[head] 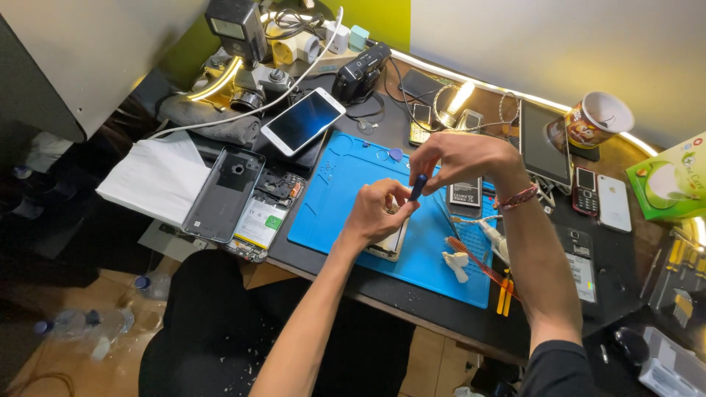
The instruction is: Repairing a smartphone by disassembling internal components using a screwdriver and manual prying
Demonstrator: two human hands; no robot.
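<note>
From the head view, two hands worked on one blue mat (346, 191). The left hand (375, 213) pinned a pale, opened phone (391, 246) on the mat; the right hand (460, 158) pinched one dark-blue screwdriver (417, 187) over it. Nearby lay one white phone (303, 121).

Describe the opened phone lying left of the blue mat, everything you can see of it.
The opened phone lies flat near the desk's front edge, tilted slightly, its insides facing up. A pale yellow-white battery with a green patch fills the lower half; dark circuit boards with small orange parts sit above it. Its frame looks dark. A grey back cover with a round camera hole lies along its left side, touching or slightly overlapping it. The blue mat lies just right of it. Neither hand touches it.
</note>
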